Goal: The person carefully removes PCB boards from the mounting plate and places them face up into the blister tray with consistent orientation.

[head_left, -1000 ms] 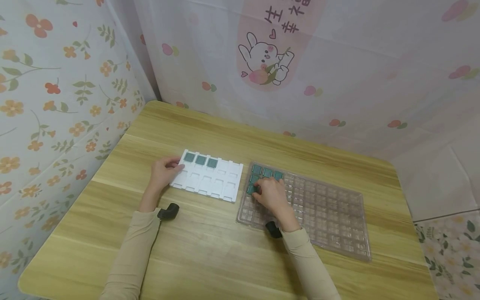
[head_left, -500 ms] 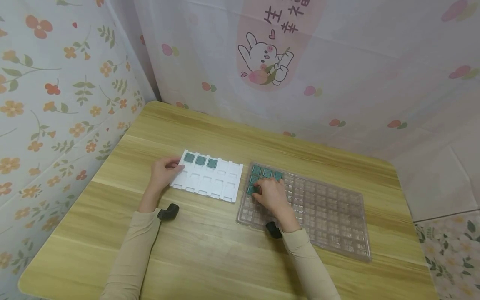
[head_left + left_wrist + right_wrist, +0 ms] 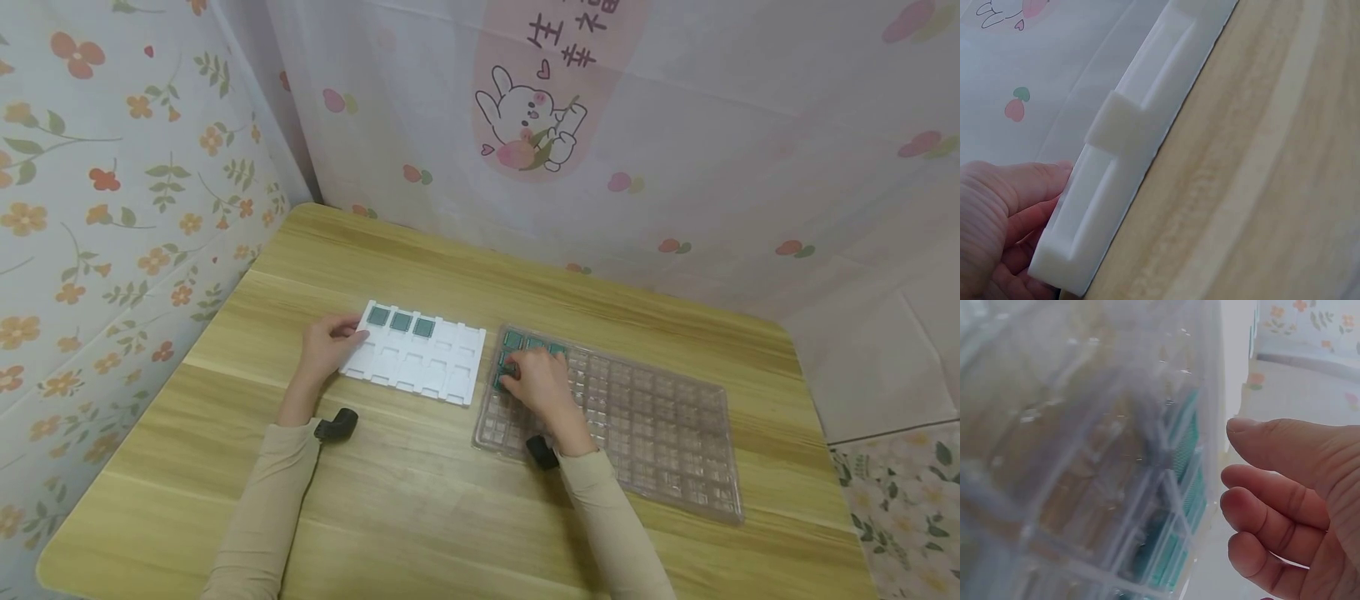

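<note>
In the head view my left hand pinches the left edge of a white plastic tray with shallow pockets. Three green square chips sit along its far row. The left wrist view shows my thumb on the rim of the white tray, fingers behind it. My right hand is over the left end of a clear gridded tray, fingertips by several green chips. In the right wrist view my thumb and bent fingers stand apart, nothing showing between them, beside green chips.
Both trays lie on a wood-grain table, the white one left of the clear one with a narrow gap. A black wrist mount sits at the left cuff, another at the right. Printed curtains hang behind and at the left.
My right hand has shifted slightly away from me over the clear tray, covering more of the chips near its left end. The left hand and white tray stay where they were.
</note>
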Demonstrator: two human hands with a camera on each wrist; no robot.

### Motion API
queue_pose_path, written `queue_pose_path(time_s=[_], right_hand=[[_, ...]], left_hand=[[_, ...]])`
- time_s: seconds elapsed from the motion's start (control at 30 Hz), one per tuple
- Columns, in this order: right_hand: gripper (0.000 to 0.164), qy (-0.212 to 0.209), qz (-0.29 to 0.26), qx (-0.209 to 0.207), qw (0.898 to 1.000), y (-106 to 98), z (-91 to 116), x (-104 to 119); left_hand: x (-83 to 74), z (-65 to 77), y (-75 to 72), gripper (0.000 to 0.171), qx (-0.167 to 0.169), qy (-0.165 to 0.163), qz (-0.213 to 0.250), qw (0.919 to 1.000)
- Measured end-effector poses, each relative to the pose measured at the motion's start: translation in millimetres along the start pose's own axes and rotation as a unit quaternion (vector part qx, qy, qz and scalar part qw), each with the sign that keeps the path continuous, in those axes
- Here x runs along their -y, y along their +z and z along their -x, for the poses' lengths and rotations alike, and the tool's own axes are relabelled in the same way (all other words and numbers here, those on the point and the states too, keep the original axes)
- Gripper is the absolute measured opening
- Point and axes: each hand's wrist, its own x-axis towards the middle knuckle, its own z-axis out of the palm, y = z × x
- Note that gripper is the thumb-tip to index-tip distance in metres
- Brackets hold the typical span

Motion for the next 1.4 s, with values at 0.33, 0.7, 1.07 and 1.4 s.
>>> queue_pose_path(time_s=[0.33, 0.7, 1.07, 1.4], right_hand=[[0.021, -0.006, -0.016, 0.003, 1.0, -4, -17, 11], [0.02, -0.027, -0.021, -0.011, 0.999, -2, -39, 31], [0.023, -0.02, -0.016, 0.007, 1.0, -1, -60, 56], [0.026, -0.018, 0.0, 0.03, 0.999, 6, -71, 71]], left_hand=[[1.4, -0.1, -1.7, 0.033, -0.001, 0.006, 0.0, 1.0], [4.1, -2.0, -0.6, 0.032, -0.002, 0.007, 0.011, 0.9999], [2.5, -2.6, -0.6, 0.033, -0.004, 0.013, 0.018, 0.9998], [1.3, -1.0, -1.4, 0.032, -0.002, 0.009, 0.015, 0.9998]])
